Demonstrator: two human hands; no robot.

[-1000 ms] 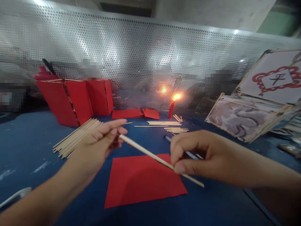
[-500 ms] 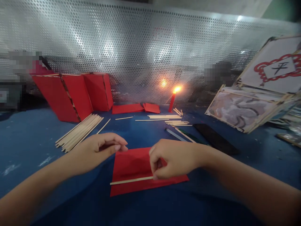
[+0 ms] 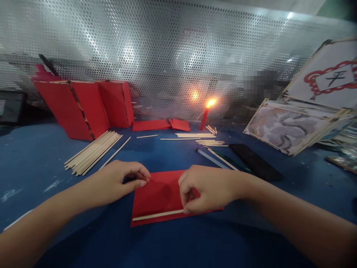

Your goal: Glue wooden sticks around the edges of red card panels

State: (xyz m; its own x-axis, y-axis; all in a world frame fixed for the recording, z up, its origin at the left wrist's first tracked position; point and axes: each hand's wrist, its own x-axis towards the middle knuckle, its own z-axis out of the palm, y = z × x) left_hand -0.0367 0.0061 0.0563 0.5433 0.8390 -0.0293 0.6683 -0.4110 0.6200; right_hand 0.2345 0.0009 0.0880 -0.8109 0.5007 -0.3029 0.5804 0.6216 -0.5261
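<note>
I have my right hand pinching the stick along the red sheet's near edge, my left hand loosely open by its far-left corner

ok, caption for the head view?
Right hand holding a wooden stick along the near edge of a red sheet, left hand at its far left corner, lit candle beyond.

Blue worktop: around a red sheet — stick bundle at ten o'clock, lit candle at one, black slab at two.
</note>
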